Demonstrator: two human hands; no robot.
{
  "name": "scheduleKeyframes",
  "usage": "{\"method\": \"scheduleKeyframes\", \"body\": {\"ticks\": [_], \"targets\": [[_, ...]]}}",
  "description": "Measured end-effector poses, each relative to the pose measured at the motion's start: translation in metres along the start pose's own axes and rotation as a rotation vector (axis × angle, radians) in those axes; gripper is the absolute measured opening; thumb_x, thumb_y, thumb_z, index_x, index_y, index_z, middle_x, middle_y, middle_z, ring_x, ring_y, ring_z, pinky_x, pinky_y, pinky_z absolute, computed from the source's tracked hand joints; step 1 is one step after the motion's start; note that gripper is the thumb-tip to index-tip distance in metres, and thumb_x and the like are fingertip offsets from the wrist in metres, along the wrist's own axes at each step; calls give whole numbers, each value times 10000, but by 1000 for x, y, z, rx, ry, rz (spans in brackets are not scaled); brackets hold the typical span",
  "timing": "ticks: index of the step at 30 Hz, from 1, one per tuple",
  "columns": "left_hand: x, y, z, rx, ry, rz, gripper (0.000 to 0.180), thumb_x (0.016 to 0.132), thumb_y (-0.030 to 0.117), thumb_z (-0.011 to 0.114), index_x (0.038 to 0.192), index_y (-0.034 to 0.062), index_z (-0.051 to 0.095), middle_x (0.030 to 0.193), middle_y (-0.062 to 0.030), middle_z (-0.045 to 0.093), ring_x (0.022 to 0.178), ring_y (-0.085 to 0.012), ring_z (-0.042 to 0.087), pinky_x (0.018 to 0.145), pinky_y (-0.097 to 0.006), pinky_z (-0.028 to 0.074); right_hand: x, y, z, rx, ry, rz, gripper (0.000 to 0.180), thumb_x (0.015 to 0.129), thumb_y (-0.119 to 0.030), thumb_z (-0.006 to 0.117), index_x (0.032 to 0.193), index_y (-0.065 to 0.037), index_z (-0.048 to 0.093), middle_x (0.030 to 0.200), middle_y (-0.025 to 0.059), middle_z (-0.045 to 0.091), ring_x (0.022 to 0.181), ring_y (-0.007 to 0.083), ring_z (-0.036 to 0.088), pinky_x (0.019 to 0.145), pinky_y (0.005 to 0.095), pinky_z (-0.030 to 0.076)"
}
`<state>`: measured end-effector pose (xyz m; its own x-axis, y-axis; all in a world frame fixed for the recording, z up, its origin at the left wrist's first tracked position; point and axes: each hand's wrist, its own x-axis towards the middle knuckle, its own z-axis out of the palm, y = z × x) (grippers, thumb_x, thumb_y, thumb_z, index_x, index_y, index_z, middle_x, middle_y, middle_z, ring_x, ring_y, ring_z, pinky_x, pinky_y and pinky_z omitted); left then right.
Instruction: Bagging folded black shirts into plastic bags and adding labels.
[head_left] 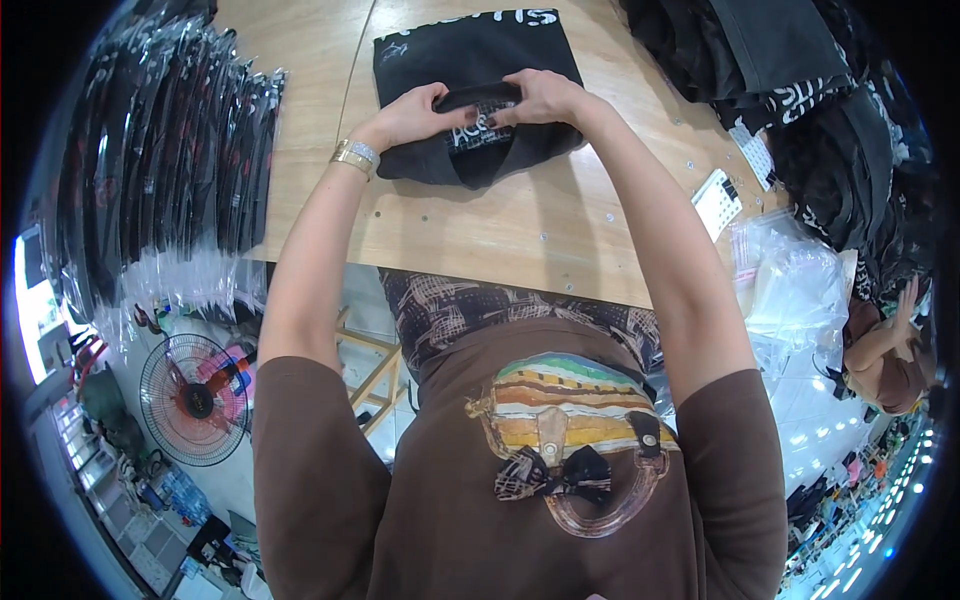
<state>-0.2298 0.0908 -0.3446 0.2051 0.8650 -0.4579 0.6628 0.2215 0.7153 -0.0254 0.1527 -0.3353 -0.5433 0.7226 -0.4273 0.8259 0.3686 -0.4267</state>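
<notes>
Wooden table (520, 235) up top: left hand (415, 112) and right hand (540, 97) both pinching a folded black shirt (480, 150) (bagged stacks (170, 160) sit left).

Folded garment (470, 100) on table (520, 230), bagged stack (170, 160) left (unfolded pile (800, 90) right)

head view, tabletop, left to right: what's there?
Row of bagged black garments → left hand → right hand, both gripping the folded black shirt → small white card → loose clear plastic bags, with a pile of black garments behind them.
</notes>
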Motion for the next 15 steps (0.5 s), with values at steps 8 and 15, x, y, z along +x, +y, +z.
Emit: {"method": "scheduleKeyframes", "body": {"ticks": [8, 15], "targets": [[1, 16, -23, 59, -319, -42, 422, 764, 254, 686, 1067, -22, 587, 915, -14, 641, 807, -38, 520, 763, -196, 421, 11, 3, 9, 44, 33, -78, 759, 615, -534, 716, 1154, -22, 564, 1034, 176, 621, 994, 302, 584, 871, 332, 450], [-14, 19, -7, 256, -119, 217, 351, 683, 164, 708, 969, -4, 593, 881, -70, 653, 777, -130, 590, 720, -263, 471, -38, 2, -3, 34, 163, -283, 444, 628, -219, 616, 1036, -46, 586, 905, 139, 648, 845, 327, 611, 754, 373, 491]]}}
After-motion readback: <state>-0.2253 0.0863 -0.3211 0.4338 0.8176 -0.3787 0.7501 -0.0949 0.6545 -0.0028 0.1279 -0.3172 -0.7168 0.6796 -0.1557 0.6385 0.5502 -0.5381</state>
